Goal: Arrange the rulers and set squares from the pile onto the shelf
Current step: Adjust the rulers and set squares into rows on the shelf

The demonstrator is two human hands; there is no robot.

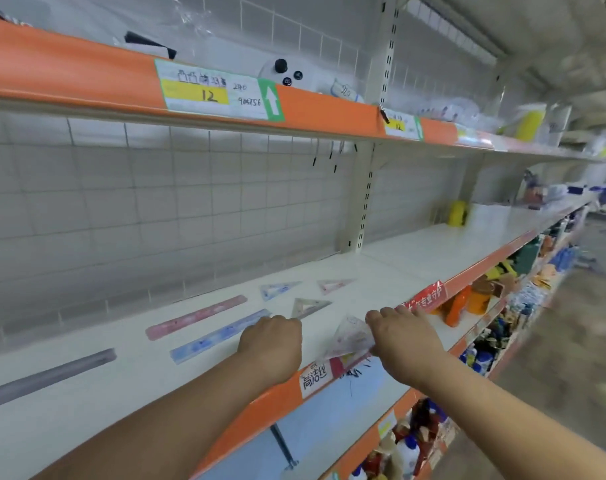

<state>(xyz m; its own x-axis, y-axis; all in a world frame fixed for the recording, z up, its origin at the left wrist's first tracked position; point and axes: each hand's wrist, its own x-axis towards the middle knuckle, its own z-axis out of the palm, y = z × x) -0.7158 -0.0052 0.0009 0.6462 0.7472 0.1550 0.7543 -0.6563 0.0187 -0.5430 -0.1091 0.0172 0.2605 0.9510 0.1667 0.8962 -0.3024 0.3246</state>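
On the white shelf (415, 258) lie a pink ruler (196, 317), a blue ruler (211, 337) and a grey ruler (48, 377) at the far left. Three set squares lie behind them: a blue one (277, 289), a pink one (332, 285) and a grey one (306, 306). My right hand (403, 336) pinches a clear set square with pink print (350, 337) just above the shelf's front edge. My left hand (272, 341) rests on the right end of the blue ruler, fingers curled down over it; whether it grips the ruler is hidden.
An orange price rail (267, 407) with paper labels runs along the shelf front. The upper shelf (69, 74) carries packaged goods. A yellow item (456, 213) stands far back on the right. Lower shelves (485, 344) hold bottles and packets. A wire grid backs the shelf.
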